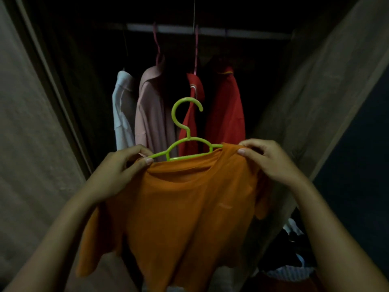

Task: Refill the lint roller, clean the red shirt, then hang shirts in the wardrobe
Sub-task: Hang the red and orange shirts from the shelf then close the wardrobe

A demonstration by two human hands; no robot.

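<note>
Both hands, left hand (121, 165) and right hand (267, 157), pinch soft orange shirt (181, 211) on plastic hanger (187, 131).

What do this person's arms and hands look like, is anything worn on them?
Both forearms are bare as far as the picture shows: no sleeves, gloves, watch or bracelets in view. The left hand and right hand show no rings that I can make out in the dim light. The fingernails are short and look pale, seemingly unpainted.
</note>
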